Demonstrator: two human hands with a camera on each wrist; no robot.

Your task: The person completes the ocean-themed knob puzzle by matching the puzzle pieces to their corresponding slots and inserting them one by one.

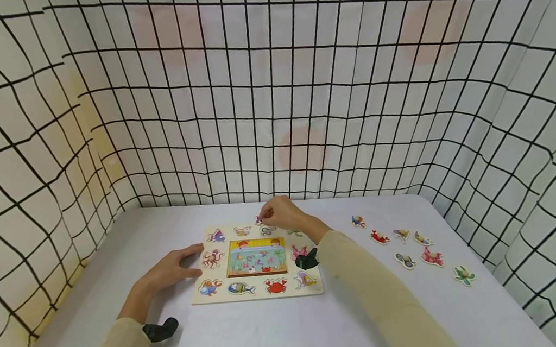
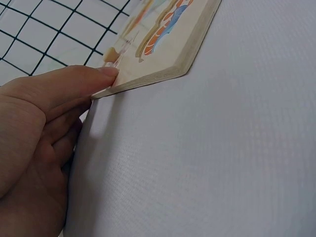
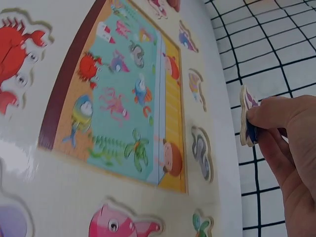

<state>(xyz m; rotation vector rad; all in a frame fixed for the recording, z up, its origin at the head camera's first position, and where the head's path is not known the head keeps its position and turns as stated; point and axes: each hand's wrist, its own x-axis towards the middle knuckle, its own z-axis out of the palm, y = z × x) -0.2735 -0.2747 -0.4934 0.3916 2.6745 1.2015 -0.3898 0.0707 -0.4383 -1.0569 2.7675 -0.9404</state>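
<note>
What the right hand (image 1: 283,213) pinches — a puzzle piece (image 3: 244,123) (pale-edged) — shows purple.

"Bright in here?"
"Evenly, yes; a soft shadow lies on the white tabletop (image 1: 369,330) beside the right sleeve (image 1: 375,285)."
"And the black grid (image 1: 269,3)?"
"It bows toward the left and right edges. The left wrist view is dimmer, greyer; in the right wrist view pale sheen washes the board's (image 3: 54,182) near side."
</note>
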